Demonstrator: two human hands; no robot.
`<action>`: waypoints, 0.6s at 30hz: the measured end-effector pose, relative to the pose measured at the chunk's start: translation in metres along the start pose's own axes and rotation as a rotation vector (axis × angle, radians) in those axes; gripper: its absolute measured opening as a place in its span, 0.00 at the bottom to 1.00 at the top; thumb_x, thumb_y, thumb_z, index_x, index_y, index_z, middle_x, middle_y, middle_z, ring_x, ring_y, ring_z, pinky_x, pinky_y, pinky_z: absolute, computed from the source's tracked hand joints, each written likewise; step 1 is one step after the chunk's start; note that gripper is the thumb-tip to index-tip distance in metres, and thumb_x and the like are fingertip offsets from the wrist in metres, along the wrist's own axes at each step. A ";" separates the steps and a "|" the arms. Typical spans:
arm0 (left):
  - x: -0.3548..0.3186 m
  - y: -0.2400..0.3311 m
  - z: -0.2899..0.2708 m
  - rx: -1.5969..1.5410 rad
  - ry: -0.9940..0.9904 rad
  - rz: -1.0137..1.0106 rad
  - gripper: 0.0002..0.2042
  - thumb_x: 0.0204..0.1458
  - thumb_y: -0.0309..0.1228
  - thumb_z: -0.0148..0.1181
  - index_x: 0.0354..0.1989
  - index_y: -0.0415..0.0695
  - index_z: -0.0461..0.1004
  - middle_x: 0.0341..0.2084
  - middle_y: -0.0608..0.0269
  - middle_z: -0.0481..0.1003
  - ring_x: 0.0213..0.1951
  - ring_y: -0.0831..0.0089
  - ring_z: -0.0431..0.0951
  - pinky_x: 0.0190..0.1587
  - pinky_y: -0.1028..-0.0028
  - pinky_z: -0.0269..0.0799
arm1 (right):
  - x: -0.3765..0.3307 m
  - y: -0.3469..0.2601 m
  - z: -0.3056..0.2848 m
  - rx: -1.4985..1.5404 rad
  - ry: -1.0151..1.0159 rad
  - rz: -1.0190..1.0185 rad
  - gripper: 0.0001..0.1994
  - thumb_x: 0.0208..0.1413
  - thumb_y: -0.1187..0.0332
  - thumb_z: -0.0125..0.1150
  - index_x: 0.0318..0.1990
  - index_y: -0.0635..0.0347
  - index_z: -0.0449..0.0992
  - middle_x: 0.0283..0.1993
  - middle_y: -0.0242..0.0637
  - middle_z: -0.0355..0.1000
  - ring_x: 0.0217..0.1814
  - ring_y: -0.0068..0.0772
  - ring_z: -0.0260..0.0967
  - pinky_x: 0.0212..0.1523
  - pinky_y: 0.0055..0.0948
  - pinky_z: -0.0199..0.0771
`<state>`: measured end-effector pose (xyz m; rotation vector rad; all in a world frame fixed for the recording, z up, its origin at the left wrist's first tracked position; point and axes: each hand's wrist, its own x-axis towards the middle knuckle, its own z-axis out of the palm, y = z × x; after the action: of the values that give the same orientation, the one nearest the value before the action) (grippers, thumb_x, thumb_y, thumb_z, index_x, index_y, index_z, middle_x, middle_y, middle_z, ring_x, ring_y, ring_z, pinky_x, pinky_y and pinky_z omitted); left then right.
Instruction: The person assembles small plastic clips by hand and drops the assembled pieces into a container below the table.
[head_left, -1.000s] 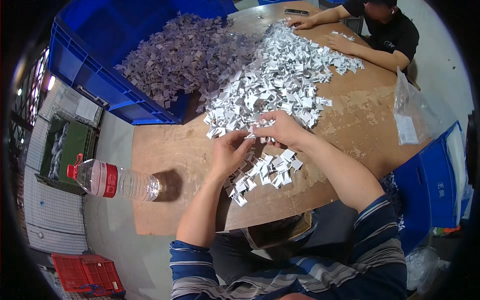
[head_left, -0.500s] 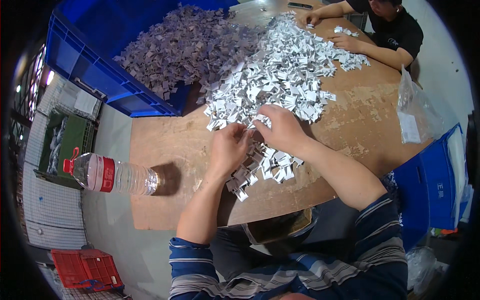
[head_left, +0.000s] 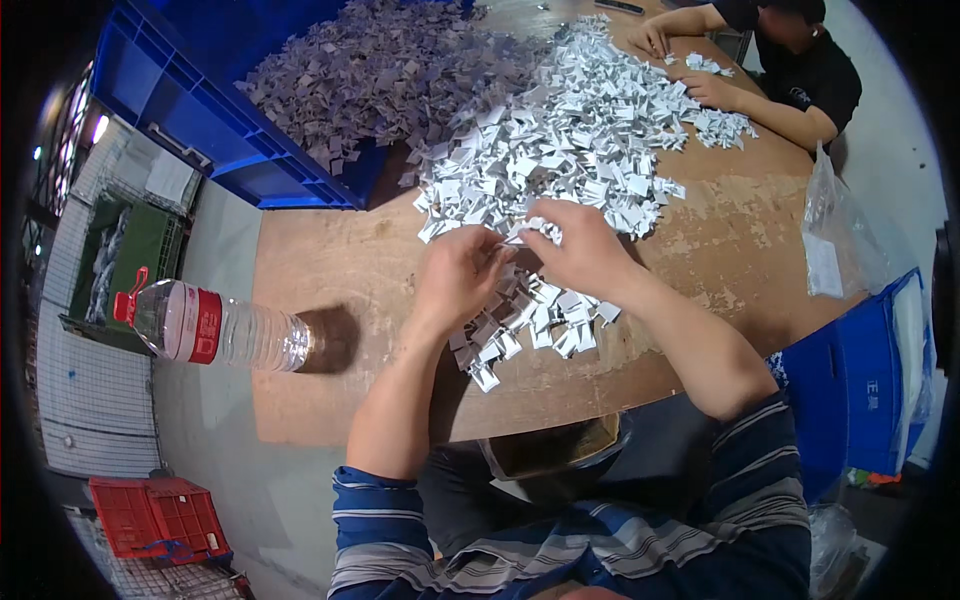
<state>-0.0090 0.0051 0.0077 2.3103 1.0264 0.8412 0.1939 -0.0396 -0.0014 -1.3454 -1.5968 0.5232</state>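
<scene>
My right hand [head_left: 585, 248] is closed around several small white plastic pieces [head_left: 543, 229], which show between its thumb and fingers. Close beside it, my left hand [head_left: 456, 278] pinches at a white piece, its fingertips almost meeting those of the right. Both hands hover at the near edge of a large heap of white pieces [head_left: 560, 140]. Below them, nearer to me, a smaller scatter of white pieces [head_left: 548, 315] lies on the wooden table [head_left: 330, 245]. The fingers partly hide what passes between the hands.
A tipped blue crate [head_left: 225, 130] at the far left spills shaded pieces [head_left: 380, 80] onto the table. A water bottle [head_left: 235, 325] stands at left. Across the far right corner, another person's hands [head_left: 712, 92] work at the heap. A clear plastic bag [head_left: 835, 235] hangs at the right edge.
The view has shifted slightly. Both hands stay together at the heap's near edge; my right fingers have tilted a little, showing more of the pieces they hold.
</scene>
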 end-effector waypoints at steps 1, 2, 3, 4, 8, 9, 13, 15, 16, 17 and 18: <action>0.000 0.001 -0.001 -0.005 0.000 -0.007 0.05 0.53 0.24 0.69 0.34 0.38 0.79 0.23 0.63 0.77 0.24 0.75 0.72 0.28 0.77 0.68 | -0.001 -0.007 -0.002 0.122 -0.048 0.180 0.11 0.60 0.69 0.62 0.47 0.63 0.78 0.31 0.40 0.75 0.21 0.28 0.68 0.17 0.27 0.63; 0.000 0.001 -0.001 -0.010 0.000 -0.014 0.05 0.52 0.24 0.69 0.34 0.38 0.79 0.23 0.64 0.77 0.24 0.75 0.72 0.28 0.77 0.68 | -0.001 -0.010 -0.004 0.243 -0.095 0.360 0.10 0.60 0.69 0.62 0.47 0.63 0.78 0.30 0.39 0.75 0.18 0.25 0.67 0.14 0.24 0.60; 0.000 0.003 -0.001 -0.010 0.003 -0.015 0.05 0.52 0.24 0.69 0.34 0.38 0.79 0.23 0.64 0.77 0.24 0.75 0.72 0.28 0.77 0.68 | 0.000 -0.013 -0.006 0.242 -0.098 0.358 0.10 0.60 0.69 0.62 0.47 0.63 0.78 0.30 0.39 0.75 0.18 0.25 0.67 0.14 0.24 0.60; 0.001 0.004 -0.002 -0.004 0.035 0.013 0.05 0.52 0.24 0.69 0.33 0.38 0.79 0.23 0.63 0.77 0.23 0.74 0.72 0.27 0.76 0.68 | 0.001 -0.013 -0.008 0.397 -0.135 0.445 0.10 0.59 0.70 0.62 0.47 0.62 0.78 0.30 0.39 0.75 0.17 0.24 0.66 0.13 0.22 0.58; 0.001 0.001 -0.009 0.015 0.148 0.079 0.05 0.50 0.25 0.68 0.31 0.38 0.79 0.21 0.61 0.76 0.21 0.70 0.72 0.26 0.72 0.69 | 0.005 -0.015 -0.015 0.854 -0.267 0.705 0.11 0.58 0.71 0.63 0.48 0.60 0.79 0.29 0.38 0.75 0.14 0.20 0.63 0.10 0.16 0.50; 0.002 -0.003 -0.016 -0.021 0.189 0.022 0.04 0.51 0.25 0.68 0.31 0.38 0.79 0.21 0.60 0.76 0.21 0.70 0.72 0.26 0.72 0.69 | 0.004 -0.018 -0.016 0.900 -0.312 0.634 0.11 0.58 0.71 0.63 0.47 0.60 0.79 0.29 0.38 0.75 0.14 0.20 0.63 0.10 0.15 0.51; 0.007 -0.014 -0.024 -0.166 0.301 -0.136 0.04 0.51 0.26 0.67 0.30 0.39 0.79 0.21 0.60 0.77 0.21 0.71 0.73 0.27 0.72 0.70 | 0.001 -0.017 -0.026 1.010 -0.421 0.438 0.11 0.57 0.70 0.63 0.46 0.61 0.79 0.28 0.37 0.75 0.13 0.21 0.62 0.10 0.15 0.52; 0.003 -0.013 -0.026 -0.199 0.134 -0.119 0.05 0.51 0.27 0.67 0.30 0.38 0.79 0.21 0.60 0.77 0.22 0.71 0.73 0.27 0.72 0.70 | 0.007 -0.017 -0.025 0.754 -0.380 0.530 0.10 0.55 0.70 0.64 0.44 0.61 0.79 0.28 0.38 0.75 0.13 0.23 0.62 0.11 0.18 0.55; 0.002 -0.012 -0.026 -0.215 0.049 -0.109 0.06 0.51 0.27 0.67 0.30 0.38 0.79 0.21 0.60 0.78 0.22 0.71 0.73 0.27 0.73 0.70 | 0.009 -0.016 -0.025 0.626 -0.357 0.573 0.09 0.55 0.70 0.64 0.43 0.61 0.79 0.27 0.38 0.75 0.13 0.24 0.62 0.12 0.19 0.57; 0.002 -0.013 -0.026 -0.230 -0.038 -0.097 0.06 0.51 0.28 0.67 0.30 0.38 0.79 0.21 0.60 0.78 0.22 0.71 0.73 0.28 0.73 0.70 | 0.009 -0.015 -0.025 0.499 -0.332 0.615 0.08 0.54 0.70 0.64 0.41 0.61 0.79 0.27 0.39 0.75 0.13 0.25 0.63 0.12 0.21 0.59; 0.002 -0.013 -0.026 -0.229 -0.039 -0.098 0.06 0.51 0.28 0.67 0.30 0.38 0.79 0.21 0.60 0.78 0.22 0.71 0.73 0.28 0.73 0.70 | 0.008 -0.014 -0.024 0.500 -0.332 0.616 0.08 0.54 0.70 0.64 0.41 0.61 0.79 0.27 0.39 0.75 0.13 0.25 0.63 0.12 0.21 0.59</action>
<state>-0.0328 0.0188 0.0182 2.0603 0.9644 0.8254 0.2074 -0.0423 0.0243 -1.3832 -1.1501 1.4772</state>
